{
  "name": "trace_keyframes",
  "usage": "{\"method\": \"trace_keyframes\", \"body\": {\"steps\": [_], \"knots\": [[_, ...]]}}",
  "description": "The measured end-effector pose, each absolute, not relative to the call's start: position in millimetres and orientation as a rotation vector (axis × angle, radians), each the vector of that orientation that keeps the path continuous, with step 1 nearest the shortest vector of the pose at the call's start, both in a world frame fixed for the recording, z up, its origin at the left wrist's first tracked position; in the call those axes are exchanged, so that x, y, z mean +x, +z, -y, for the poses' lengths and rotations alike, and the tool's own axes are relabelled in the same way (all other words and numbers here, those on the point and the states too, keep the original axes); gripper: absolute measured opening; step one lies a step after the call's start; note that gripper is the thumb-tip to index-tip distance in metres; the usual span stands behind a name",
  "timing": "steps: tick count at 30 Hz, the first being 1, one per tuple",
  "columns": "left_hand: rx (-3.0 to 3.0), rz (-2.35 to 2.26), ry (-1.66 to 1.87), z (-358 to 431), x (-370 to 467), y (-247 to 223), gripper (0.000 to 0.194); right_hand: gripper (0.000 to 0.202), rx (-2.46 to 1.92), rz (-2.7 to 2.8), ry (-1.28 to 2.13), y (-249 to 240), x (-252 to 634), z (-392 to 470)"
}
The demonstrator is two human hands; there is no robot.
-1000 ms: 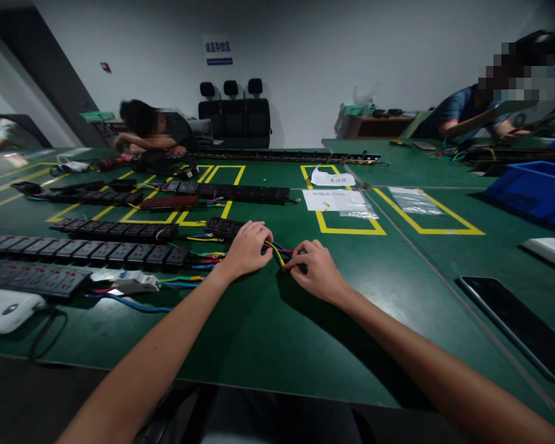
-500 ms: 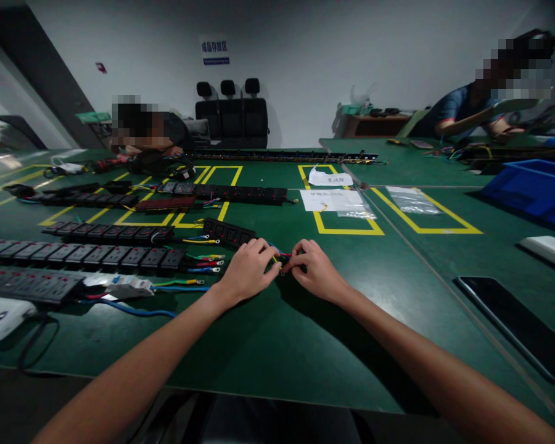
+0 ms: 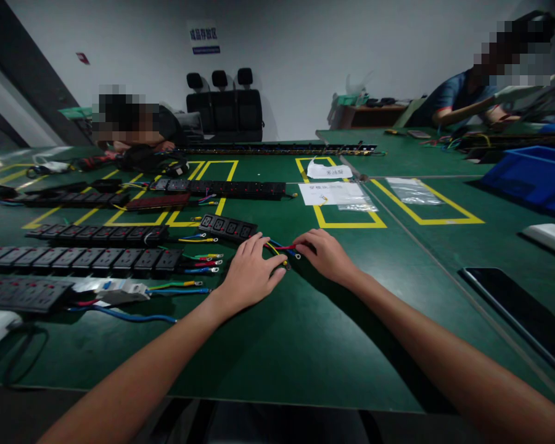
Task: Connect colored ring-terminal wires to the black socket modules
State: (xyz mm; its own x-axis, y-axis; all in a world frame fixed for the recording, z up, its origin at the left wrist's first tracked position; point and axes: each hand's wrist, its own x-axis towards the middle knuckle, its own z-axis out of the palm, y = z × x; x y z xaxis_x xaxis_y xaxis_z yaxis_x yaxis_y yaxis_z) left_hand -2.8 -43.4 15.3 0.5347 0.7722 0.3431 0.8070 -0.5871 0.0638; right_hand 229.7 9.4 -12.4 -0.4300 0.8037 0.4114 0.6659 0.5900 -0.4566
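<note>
A short black socket strip (image 3: 227, 227) lies in front of me with red, blue and yellow-green wires coming from its right end. My left hand (image 3: 252, 271) rests by that end, fingers stretched and thumb apart, with the yellow-green wire (image 3: 274, 248) at its fingertips. Thumb and fingers of my right hand (image 3: 328, 256) are pinched on the red wire (image 3: 287, 247), whose tip is hidden by them. Below it, a blue wire ends in a ring terminal (image 3: 298, 256) between my hands.
More socket strips (image 3: 134, 260) with ring-ended wires lie to the left, one beside a grey-white breaker (image 3: 123, 288). A phone (image 3: 513, 314), a blue bin (image 3: 531, 179) and paper sheets (image 3: 324, 193) are on the green table (image 3: 305, 357). Two people sit across it.
My hands have moved apart; the right one has drawn the red wire out to the right. My left fingers have spread from around the yellow-green wire. The view has tilted slightly down.
</note>
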Motion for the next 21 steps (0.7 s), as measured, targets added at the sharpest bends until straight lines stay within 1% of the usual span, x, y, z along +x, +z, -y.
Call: {"method": "trace_keyframes", "body": {"steps": [5, 11, 17, 21], "knots": [[-2.718, 1.340, -0.375, 39, -5, 19, 0.033, 0.017, -1.264, 2.215, 0.218, -10, 225, -11], [-2.778, 1.275, -0.357, 35, -12, 21, 0.033, 0.019, -1.340, 2.162, 0.148, -8, 217, -14], [-2.786, 1.239, -0.364, 36, -14, 22, 0.029, 0.019, -1.417, 2.092, 0.261, -10, 214, -14], [-2.782, 1.238, -0.331, 36, -13, 24, 0.030, 0.017, -1.382, 2.050, 0.415, -9, 212, -12]]}}
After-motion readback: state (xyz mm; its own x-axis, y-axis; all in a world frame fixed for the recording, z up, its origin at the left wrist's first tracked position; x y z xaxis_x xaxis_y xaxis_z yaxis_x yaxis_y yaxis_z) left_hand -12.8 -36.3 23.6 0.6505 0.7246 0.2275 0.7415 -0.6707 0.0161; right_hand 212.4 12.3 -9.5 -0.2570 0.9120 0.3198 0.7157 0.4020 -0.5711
